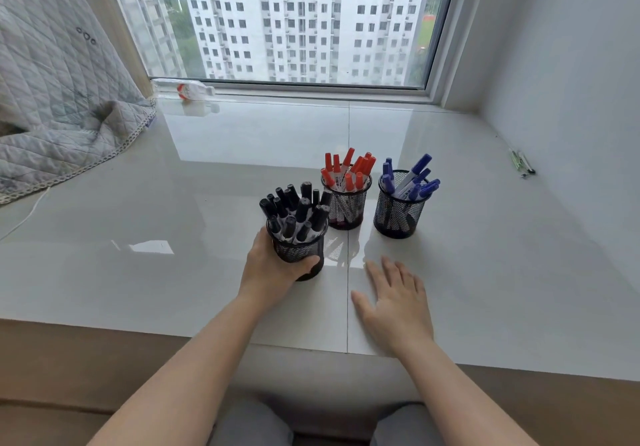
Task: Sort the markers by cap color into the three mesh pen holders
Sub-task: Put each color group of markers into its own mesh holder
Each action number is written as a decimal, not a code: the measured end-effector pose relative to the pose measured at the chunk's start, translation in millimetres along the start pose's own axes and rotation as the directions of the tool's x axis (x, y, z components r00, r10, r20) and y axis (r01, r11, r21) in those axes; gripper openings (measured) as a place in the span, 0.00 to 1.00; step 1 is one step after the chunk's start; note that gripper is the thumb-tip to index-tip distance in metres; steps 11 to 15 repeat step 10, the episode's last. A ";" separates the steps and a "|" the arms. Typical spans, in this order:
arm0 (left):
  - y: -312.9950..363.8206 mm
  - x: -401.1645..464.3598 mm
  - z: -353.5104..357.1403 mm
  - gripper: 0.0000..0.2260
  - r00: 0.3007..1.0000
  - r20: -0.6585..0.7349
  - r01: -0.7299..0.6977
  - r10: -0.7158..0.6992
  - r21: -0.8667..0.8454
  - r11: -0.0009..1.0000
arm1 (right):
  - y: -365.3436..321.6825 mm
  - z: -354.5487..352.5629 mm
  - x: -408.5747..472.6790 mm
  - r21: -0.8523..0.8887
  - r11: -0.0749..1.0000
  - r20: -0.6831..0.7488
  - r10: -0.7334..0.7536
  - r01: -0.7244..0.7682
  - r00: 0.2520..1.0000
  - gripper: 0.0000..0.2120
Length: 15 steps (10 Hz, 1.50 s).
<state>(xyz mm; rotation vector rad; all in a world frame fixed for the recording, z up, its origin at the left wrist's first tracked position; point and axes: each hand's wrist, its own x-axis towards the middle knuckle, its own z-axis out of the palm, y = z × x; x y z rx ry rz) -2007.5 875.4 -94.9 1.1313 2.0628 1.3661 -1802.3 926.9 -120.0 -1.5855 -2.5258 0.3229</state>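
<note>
Three black mesh pen holders stand on the glossy white sill. The nearest holder (300, 251) is full of black-capped markers (294, 208), and my left hand (273, 265) grips it from the left, thumb across its front. Behind it, the middle holder (347, 208) carries red-capped markers (349, 168). To the right, the third holder (398, 213) carries blue-capped markers (412, 179). My right hand (394, 302) rests flat on the sill in front of the blue holder, fingers spread, holding nothing.
A quilted grey blanket (59, 99) covers the left end of the sill. A plastic bottle (185, 89) lies by the window frame. Some small green pens (521, 163) lie near the right wall. The sill's front edge (311, 348) runs just below my wrists.
</note>
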 end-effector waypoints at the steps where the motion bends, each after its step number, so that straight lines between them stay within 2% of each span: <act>1: -1.8 24.2 -1.8 0.32 1.000 -0.023 0.000 0.000 0.015 1.000 | 0.6 1.6 -0.1 -0.005 1.000 -0.002 0.003 -0.003 1.000 0.31; 7: -11.0 112.2 5.3 0.36 0.991 -0.118 0.070 -0.063 0.054 0.996 | 0.4 4.6 0.4 0.025 0.999 -0.027 0.030 -0.029 0.999 0.31; 10: -8.4 115.8 5.3 0.37 0.987 -0.113 0.119 -0.114 0.043 0.992 | -1.8 0.8 0.5 0.033 0.999 -0.019 0.042 -0.041 0.999 0.31; 15: -8.4 115.8 5.3 0.37 0.987 -0.113 0.119 -0.114 0.043 0.992 | -1.8 0.8 0.5 0.033 0.999 -0.019 0.042 -0.041 0.999 0.31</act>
